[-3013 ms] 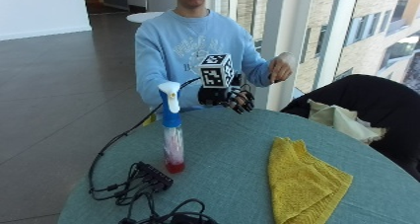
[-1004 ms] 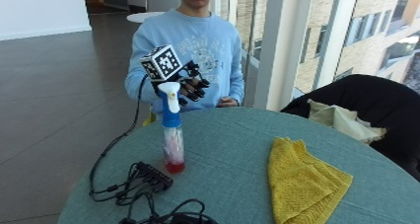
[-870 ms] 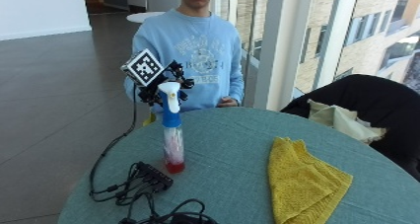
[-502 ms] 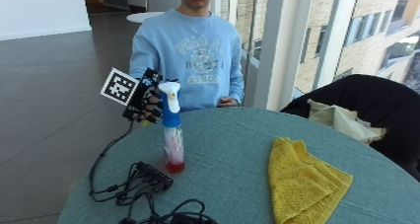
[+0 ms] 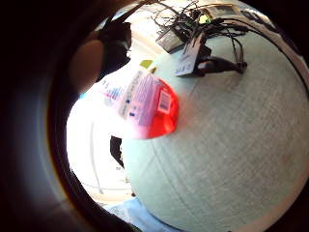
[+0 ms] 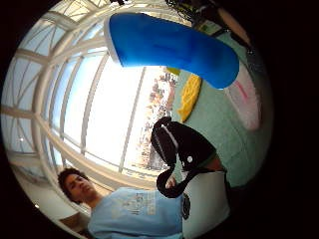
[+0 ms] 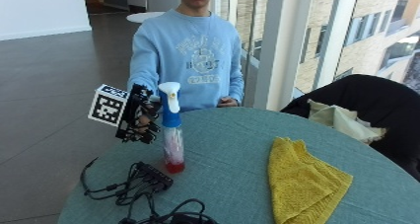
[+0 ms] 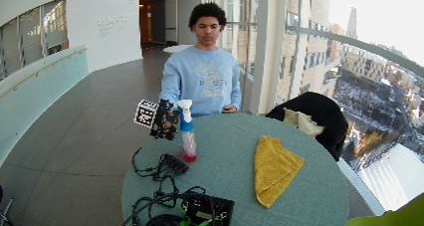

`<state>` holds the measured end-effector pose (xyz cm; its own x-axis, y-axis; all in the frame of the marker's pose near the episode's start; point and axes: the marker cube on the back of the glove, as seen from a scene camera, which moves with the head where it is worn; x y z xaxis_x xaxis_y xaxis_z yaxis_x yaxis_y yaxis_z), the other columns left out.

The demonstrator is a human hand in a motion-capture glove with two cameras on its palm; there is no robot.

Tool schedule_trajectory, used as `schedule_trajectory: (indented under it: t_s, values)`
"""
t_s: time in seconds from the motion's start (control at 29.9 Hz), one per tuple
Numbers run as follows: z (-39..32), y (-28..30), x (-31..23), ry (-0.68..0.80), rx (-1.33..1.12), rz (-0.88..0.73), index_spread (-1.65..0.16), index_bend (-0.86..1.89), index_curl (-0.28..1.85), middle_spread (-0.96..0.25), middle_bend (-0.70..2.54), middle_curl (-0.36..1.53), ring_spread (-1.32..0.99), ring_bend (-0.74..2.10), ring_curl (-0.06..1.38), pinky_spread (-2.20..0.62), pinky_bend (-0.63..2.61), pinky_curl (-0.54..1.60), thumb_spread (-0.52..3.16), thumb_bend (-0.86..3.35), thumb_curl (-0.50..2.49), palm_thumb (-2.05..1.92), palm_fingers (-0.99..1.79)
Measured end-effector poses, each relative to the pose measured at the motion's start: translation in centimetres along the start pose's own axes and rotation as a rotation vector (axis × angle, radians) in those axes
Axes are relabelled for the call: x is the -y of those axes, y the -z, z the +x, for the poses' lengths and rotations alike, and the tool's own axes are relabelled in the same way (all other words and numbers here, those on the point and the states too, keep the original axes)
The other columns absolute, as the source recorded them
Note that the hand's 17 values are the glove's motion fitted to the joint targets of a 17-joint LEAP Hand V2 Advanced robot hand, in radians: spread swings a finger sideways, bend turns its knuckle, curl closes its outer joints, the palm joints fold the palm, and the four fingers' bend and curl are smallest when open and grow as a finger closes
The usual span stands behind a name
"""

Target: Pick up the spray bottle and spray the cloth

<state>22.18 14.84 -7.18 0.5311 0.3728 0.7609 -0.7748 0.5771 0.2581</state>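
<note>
The spray bottle (image 7: 172,135) stands upright on the round table (image 7: 229,150), near its edge. The gloved right hand (image 7: 141,116) is right beside the bottle's blue top, and I cannot tell if its fingers touch it. The yellow cloth (image 7: 302,179) lies well apart.

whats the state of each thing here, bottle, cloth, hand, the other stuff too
spray bottle: upright on the table, red liquid low in it, not lifted
yellow cloth: lying crumpled on the table, apart from the bottle
gloved right hand: beside the bottle's blue neck; whether it grips it cannot be told
bare hand: at the table's far edge, holding nothing
cables: tangled on the table near the bottle
round table: covered in green cloth
</note>
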Motion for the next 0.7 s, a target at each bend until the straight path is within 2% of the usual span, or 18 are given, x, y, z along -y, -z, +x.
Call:
schedule_trajectory:
  t_s: [0.4, 0.7]
  values:
    - [-0.2, -3.3, 3.5, -0.036, 0.126, -0.038, -0.4, 0.12, 0.22, -0.09, 0.29, 0.39, 0.0, 0.32, 0.31, 0.2, 0.32, 0.34, 1.05, -0.01, 0.3, 0.63, 0.6]
    - [-0.4, -4.3, 4.0, -0.02, 0.059, 0.111, -0.36, 0.14, 0.24, -0.08, 0.35, 0.41, -0.03, 0.41, 0.33, 0.2, 0.21, 0.31, 1.02, -0.01, 0.33, 0.72, 0.83]
